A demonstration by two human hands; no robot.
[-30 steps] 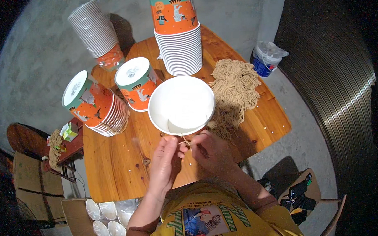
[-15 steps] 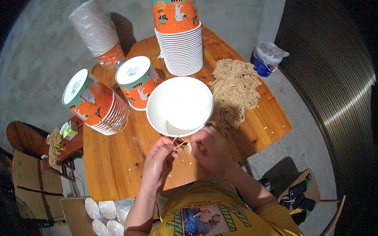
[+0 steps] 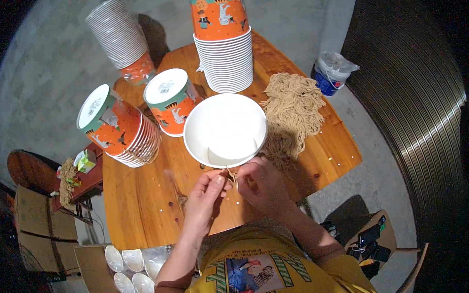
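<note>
A white paper bucket [image 3: 224,129] stands mouth up in front of me. Just under its near rim, a thin tan cord [image 3: 232,174] runs between my hands. My left hand [image 3: 206,195] pinches it between thumb and fingers. My right hand [image 3: 263,188] has its fingers curled close together at the cord's other side and seems to grip it too, though its fingertips are partly hidden. Whether the cord is fastened to the bucket I cannot tell. Beyond my right hand lies a heap of tan cords [image 3: 293,111] on the wooden table [image 3: 154,201].
An upside-down orange bucket [image 3: 174,110] stands behind the white one. Stacked buckets rise at left [image 3: 121,124], far middle [image 3: 223,59] and far left [image 3: 118,34]. A blue pail [image 3: 328,84] sits on the floor at right. An open carton of buckets [image 3: 94,260] is at lower left.
My left hand has shifted slightly right and up, closer to my right hand. The cord between them has drawn into a tighter bunch. The bucket has moved slightly right.
</note>
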